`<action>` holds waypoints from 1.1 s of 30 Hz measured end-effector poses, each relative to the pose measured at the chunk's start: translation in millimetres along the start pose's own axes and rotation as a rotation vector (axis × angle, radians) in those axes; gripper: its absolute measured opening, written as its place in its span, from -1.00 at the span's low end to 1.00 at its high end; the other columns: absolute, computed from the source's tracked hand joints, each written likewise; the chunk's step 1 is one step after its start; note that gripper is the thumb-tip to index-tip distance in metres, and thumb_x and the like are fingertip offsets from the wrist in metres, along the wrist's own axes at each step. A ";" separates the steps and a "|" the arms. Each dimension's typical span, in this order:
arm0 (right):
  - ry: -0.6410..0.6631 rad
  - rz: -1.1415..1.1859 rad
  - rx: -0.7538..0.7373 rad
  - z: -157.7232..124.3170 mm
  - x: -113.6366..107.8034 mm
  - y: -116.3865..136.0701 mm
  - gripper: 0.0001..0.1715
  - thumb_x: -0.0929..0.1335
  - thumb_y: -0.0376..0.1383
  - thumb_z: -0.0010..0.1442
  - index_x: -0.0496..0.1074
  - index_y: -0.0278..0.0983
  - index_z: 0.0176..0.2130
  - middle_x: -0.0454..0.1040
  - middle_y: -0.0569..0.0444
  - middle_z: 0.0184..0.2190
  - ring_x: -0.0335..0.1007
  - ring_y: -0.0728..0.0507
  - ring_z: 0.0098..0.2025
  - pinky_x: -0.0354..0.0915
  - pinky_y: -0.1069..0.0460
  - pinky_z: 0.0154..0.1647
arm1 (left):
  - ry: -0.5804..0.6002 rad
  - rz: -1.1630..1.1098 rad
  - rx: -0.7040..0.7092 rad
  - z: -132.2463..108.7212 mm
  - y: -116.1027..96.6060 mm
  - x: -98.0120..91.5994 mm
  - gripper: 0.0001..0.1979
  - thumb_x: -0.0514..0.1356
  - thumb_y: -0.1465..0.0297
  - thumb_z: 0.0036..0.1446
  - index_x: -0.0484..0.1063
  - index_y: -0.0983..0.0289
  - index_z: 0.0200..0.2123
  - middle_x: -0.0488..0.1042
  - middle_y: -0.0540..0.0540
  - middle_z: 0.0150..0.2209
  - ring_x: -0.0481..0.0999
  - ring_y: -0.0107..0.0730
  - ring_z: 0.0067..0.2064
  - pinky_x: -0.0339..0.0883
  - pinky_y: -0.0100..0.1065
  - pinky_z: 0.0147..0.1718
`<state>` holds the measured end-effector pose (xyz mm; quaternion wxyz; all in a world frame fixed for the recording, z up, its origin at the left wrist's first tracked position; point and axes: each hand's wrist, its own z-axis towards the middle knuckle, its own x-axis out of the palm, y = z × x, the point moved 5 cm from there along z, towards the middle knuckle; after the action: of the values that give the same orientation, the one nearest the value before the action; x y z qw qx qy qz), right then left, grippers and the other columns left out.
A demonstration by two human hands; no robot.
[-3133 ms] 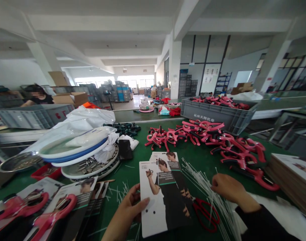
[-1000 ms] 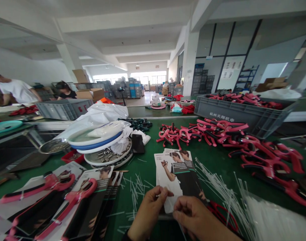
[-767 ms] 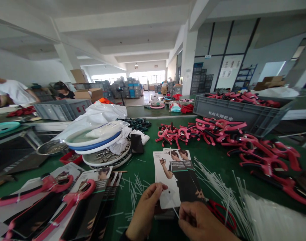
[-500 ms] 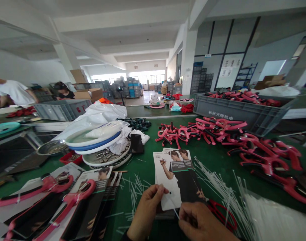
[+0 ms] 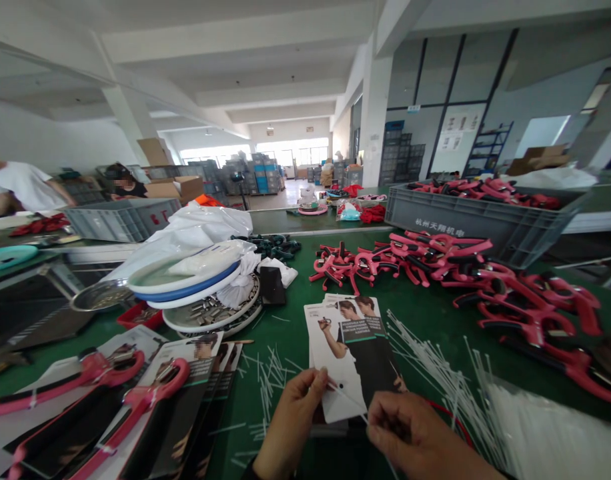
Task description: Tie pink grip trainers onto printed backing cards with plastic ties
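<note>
My left hand (image 5: pixel 296 419) is closed at the left edge of a white and black printed card (image 5: pixel 341 393), thumb on top. Lower right of it, my right hand (image 5: pixel 410 430) pinches a thin white cable tie (image 5: pixel 354 405), which runs slantwise over the card's lower part toward my left fingertips. A small dark hole shows in the card near my left thumb. More printed cards (image 5: pixel 373 357) lie fanned beneath it. Red scissor handles (image 5: pixel 453 415) are partly hidden behind my right hand.
Loose cable ties (image 5: pixel 430 357) lie right of the cards, others (image 5: pixel 269 383) left. Pink-handled pliers-like tools (image 5: pixel 425 257) heap behind, and fill a grey crate (image 5: pixel 450 223). Carded tools (image 5: pixel 155 400) lie at left, near stacked round trays (image 5: pixel 185 287). Two people are at far left.
My right hand has moved right with the cable tie, and more of the tie shows across the card. My left hand stays almost in place.
</note>
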<state>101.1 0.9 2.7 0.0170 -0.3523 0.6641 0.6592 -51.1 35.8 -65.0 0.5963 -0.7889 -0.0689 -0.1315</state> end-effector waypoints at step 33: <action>-0.078 -0.249 -0.064 2.9 1.2 -9.7 -0.77 0.19 -0.26 0.16 0.28 -0.26 -0.48 0.28 0.19 -0.57 0.19 0.01 -0.49 0.07 0.12 -0.47 | 0.040 0.067 0.042 -4.2 -4.7 -0.5 -0.55 0.19 -0.01 -0.09 0.23 0.28 -0.53 0.22 -0.12 -0.62 0.17 -0.58 -0.60 0.12 -0.50 -0.62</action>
<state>103.7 4.1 -6.6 0.1133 -0.4065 0.5925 0.6862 -53.3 33.1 -59.8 0.6182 -0.7752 -0.0333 -0.1259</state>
